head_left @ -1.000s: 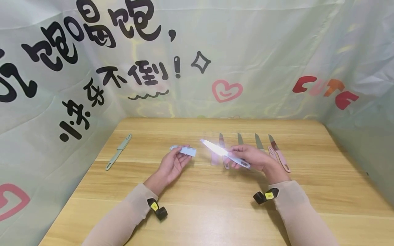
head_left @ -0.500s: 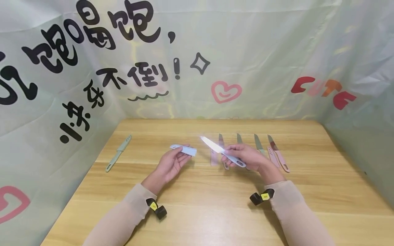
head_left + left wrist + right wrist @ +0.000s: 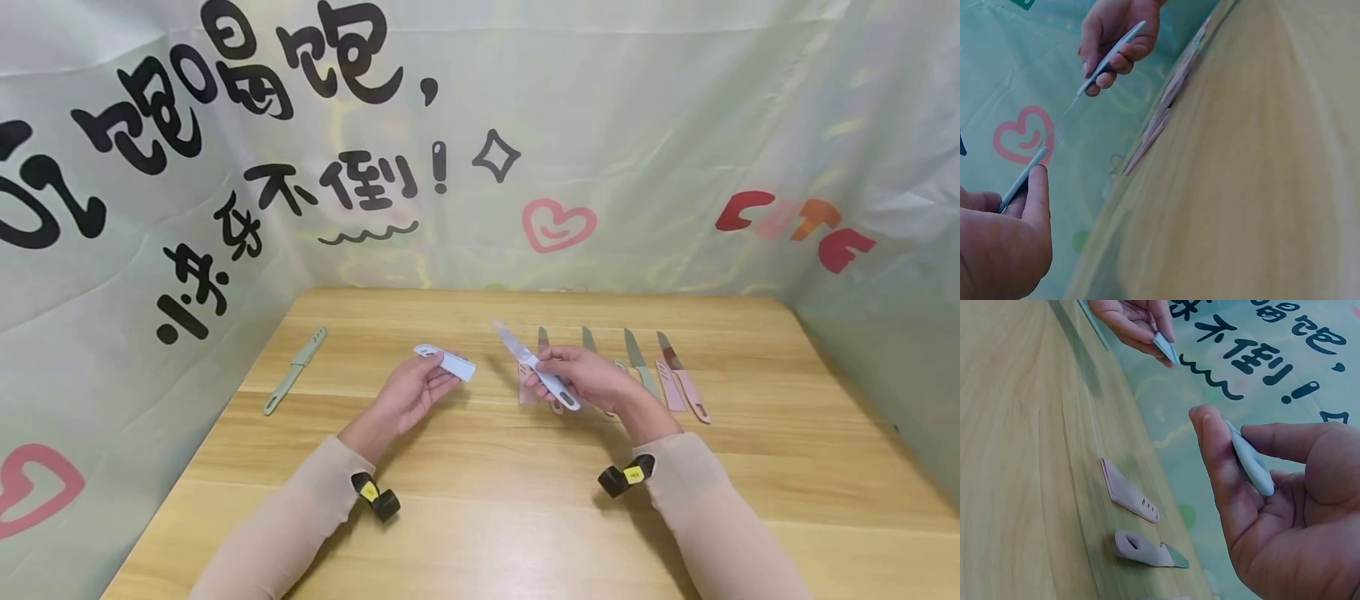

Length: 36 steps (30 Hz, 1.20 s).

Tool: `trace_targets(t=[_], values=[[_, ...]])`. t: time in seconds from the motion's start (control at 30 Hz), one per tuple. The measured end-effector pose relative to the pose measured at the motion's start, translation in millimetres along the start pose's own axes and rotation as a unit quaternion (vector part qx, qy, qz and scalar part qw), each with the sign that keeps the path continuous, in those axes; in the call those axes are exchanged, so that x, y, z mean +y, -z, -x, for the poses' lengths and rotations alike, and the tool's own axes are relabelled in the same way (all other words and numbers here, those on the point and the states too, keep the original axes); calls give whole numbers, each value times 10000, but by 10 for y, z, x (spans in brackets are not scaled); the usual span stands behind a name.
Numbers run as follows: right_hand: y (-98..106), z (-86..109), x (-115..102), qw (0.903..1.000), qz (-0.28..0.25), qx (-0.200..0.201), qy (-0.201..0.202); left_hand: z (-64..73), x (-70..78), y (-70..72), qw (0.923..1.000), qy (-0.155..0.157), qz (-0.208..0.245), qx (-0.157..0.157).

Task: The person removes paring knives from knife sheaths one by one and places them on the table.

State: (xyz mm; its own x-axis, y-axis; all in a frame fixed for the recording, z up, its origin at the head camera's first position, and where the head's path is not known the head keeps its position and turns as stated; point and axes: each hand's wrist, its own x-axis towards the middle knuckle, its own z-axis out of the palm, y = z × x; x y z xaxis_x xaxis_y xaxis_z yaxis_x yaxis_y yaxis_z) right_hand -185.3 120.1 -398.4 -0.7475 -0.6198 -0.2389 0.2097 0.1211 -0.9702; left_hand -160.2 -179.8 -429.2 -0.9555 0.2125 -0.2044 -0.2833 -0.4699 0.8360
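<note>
My left hand (image 3: pixel 405 396) pinches a light blue knife sheath (image 3: pixel 459 367) between thumb and fingers, its open end facing right. Across from it, my right hand (image 3: pixel 596 382) grips a light blue knife by its handle (image 3: pixel 561 392). The bare blade (image 3: pixel 513 340) points up and to the left, apart from the sheath. Both things are held above the table; the left wrist view shows the blade tip close to the sheath (image 3: pixel 1022 181). In the right wrist view, thumb and fingers pinch the knife handle (image 3: pixel 1250 459).
On the wooden table (image 3: pixel 480 517), a green knife in its sheath (image 3: pixel 296 371) lies at the left. Several unsheathed knives lie in a row behind and right of my right hand, among them a pink knife (image 3: pixel 692 393) beside a pink sheath (image 3: pixel 670 386). Printed cloth hangs behind.
My right hand has moved left with the knife, and the blade has turned to point more steeply away. The left hand keeps the sheath in nearly the same place, tilted slightly more.
</note>
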Motion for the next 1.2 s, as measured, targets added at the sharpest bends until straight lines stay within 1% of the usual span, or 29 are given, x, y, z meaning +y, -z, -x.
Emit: trace_targets(t=[0.27,0.33,0.47,0.63,0.93,1.2], values=[[-56,-36,-48,9995,255,176,-44,-46,90,-20,9988,141,-465,-61],[-66,-52,-61,9993,284,239,-56,-62,111,-21,9983,184,-539,-82],[-77,-80,-90,9986,376,362,56,-97,149,-19,9975,235,-649,-124],[-100,-108,-126,9981,360,499,76,-130,188,-10,9963,331,-787,-133],[-152,-218,-125,9960,508,737,21,-201,216,9,9924,455,-1120,-208],[-206,-307,-117,9950,459,888,-60,-274,237,-6,9880,430,-1474,-189]])
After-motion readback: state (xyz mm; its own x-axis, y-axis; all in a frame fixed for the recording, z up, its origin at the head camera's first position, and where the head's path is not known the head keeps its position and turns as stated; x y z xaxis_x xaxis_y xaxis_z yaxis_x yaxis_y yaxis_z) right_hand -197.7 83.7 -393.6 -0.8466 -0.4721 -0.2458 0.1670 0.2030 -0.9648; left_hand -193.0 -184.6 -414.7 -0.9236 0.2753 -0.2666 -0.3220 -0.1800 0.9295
